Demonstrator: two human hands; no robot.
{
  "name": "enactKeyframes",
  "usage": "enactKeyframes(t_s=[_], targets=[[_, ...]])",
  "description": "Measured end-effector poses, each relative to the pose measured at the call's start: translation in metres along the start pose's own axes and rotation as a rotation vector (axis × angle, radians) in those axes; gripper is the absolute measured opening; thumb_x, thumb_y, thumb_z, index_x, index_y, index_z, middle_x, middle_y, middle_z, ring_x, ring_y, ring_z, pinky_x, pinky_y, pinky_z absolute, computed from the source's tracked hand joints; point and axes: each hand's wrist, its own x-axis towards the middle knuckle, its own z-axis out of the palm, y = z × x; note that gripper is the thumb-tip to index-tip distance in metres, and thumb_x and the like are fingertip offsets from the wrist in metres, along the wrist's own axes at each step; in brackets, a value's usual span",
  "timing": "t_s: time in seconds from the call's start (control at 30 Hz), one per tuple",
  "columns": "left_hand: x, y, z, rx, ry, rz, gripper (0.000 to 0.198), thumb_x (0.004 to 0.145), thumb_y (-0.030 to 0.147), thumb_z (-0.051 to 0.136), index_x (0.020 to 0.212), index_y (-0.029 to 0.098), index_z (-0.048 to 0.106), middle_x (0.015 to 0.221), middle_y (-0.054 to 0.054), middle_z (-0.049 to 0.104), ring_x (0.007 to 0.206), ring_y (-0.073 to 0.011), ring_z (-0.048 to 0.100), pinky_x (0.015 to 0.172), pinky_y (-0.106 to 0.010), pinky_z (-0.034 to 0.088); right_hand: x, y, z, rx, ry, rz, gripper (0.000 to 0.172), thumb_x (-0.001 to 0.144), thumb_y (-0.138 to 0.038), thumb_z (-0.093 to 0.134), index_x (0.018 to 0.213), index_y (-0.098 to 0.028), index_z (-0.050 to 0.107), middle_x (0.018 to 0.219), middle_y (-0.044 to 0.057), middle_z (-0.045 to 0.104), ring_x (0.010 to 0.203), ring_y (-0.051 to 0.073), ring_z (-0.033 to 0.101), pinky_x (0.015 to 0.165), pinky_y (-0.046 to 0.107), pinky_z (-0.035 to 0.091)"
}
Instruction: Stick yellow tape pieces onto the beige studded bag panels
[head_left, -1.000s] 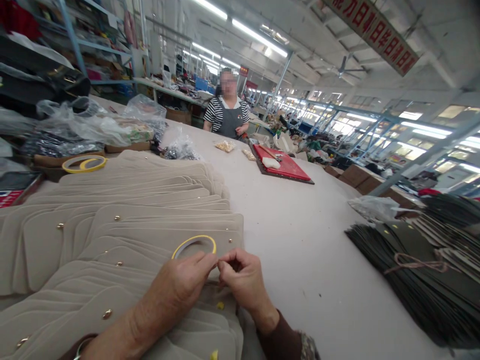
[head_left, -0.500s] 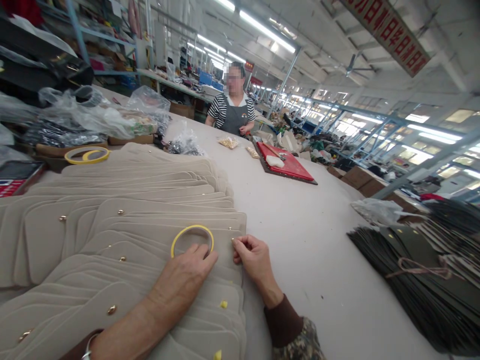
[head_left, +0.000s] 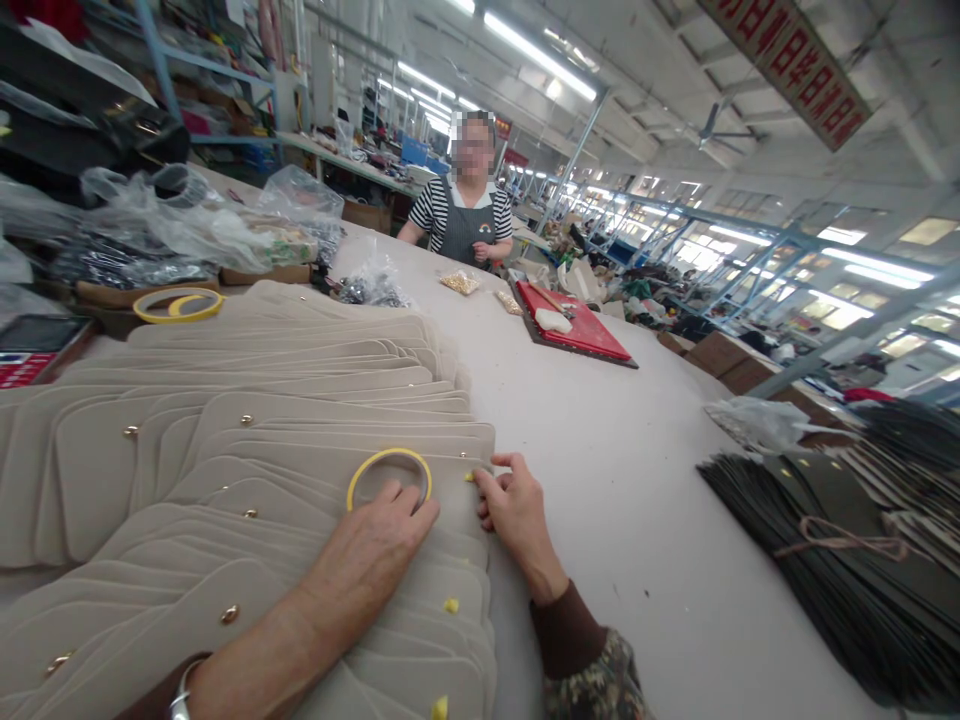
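I note pale tabletop separating beige panels from dark bundle; left hand bent at tape roll, grip unclear; right hand fingers parted at yellow tab.

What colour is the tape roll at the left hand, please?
The tape roll is yellow, greyish inside, as the head view shows.

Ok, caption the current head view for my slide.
Left hand at a yellow-edged tape roll, right hand touching a yellow tab on overlapping beige panels.
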Motion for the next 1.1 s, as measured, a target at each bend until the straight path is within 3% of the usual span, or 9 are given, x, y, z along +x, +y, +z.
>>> enactKeyframes(t_s=[0.1,0.3,0.43,0.5,0.67,0.83,0.97,1.03,1.1], targets=[[0.0,-0.003,0.004,-0.004,0.035,0.024,0.029,0.091,0.004,0.037,0.097,0.018,0.061,0.098,-0.009,0.063,0.097,-0.0279,0.057,0.079,-0.044,0.054,-0.006,0.005,-0.004,0.074,-0.037,-0.023,0.022,0.082,-0.039,0.06,0.082,-0.017,0.064,0.056,-0.002,0.062,0.046,0.013,0.057,0.045,0.022,0.048],[0.001,-0.009,0.013,-0.014,0.135,0.079,0.024,0.089,0.004,0.041,0.091,0.019,0.06,0.093,-0.007,0.063,0.092,-0.0269,0.056,0.075,-0.04,0.051,-0.006,-0.001,0.004,-0.261,0.047,-0.299,0.02,0.084,-0.03,0.06,0.074,-0.018,0.074,0.069,0.004,0.072,0.064,0.017,0.064,0.065,0.027,0.049],[-0.003,-0.007,0.015,-0.056,0.151,0.145,0.024,0.092,0.005,0.04,0.088,0.02,0.058,0.086,-0.003,0.062,0.081,-0.0226,0.057,0.069,-0.035,0.047,0.0,-0.009,0.007,-0.382,0.047,-0.333,0.017,0.082,-0.023,0.059,0.072,-0.019,0.073,0.065,0.002,0.069,0.061,0.016,0.061,0.064,0.026,0.044],[-0.005,-0.009,0.014,-0.053,0.2,0.156,0.023,0.094,0.008,0.041,0.088,0.021,0.058,0.084,-0.002,0.061,0.078,-0.0219,0.057,0.067,-0.034,0.045,-0.001,-0.013,0.003,-0.384,-0.003,-0.332,0.016,0.081,-0.02,0.059,0.072,-0.019,0.073,0.062,0.0,0.067,0.058,0.014,0.058,0.061,0.024,0.043],[-0.006,-0.019,0.008,-0.022,0.424,0.041,0.02,0.097,0.014,0.041,0.094,0.019,0.06,0.09,-0.005,0.063,0.089,-0.0233,0.056,0.077,-0.036,0.046,-0.012,-0.013,-0.011,-0.259,-0.295,-0.271,0.015,0.08,-0.022,0.062,0.073,-0.02,0.075,0.062,-0.002,0.068,0.055,0.013,0.057,0.053,0.021,0.04],[-0.003,-0.02,-0.001,0.004,0.26,-0.026,0.019,0.091,0.006,0.046,0.091,0.018,0.061,0.094,-0.007,0.065,0.095,-0.0262,0.057,0.081,-0.039,0.049,-0.006,-0.007,-0.004,-0.236,-0.073,-0.324,0.019,0.086,-0.026,0.058,0.086,-0.02,0.076,0.073,0.001,0.073,0.063,0.015,0.06,0.063,0.024,0.044],[-0.003,-0.016,0.001,0.007,0.206,0.004,0.021,0.091,0.007,0.045,0.086,0.02,0.061,0.088,-0.005,0.066,0.088,-0.0248,0.06,0.075,-0.038,0.052,0.006,-0.006,0.005,-0.345,-0.024,-0.282,0.014,0.084,-0.024,0.062,0.082,-0.022,0.075,0.066,-0.001,0.069,0.059,0.014,0.058,0.063,0.025,0.043],[-0.005,-0.017,0.005,-0.014,0.24,0.073,0.022,0.092,0.008,0.044,0.085,0.02,0.06,0.082,-0.003,0.065,0.082,-0.0236,0.061,0.071,-0.036,0.053,0.007,-0.007,0.005,-0.351,0.023,-0.297,0.013,0.084,-0.024,0.062,0.082,-0.021,0.075,0.068,0.0,0.07,0.06,0.015,0.058,0.064,0.025,0.044],[-0.007,-0.02,0.011,-0.061,0.36,0.154,0.022,0.095,0.012,0.041,0.09,0.02,0.061,0.082,-0.003,0.067,0.08,-0.0222,0.064,0.069,-0.034,0.054,0.003,-0.009,0.003,-0.257,0.049,-0.33,0.015,0.085,-0.025,0.061,0.084,-0.019,0.074,0.072,0.002,0.071,0.064,0.016,0.06,0.066,0.026,0.046]])
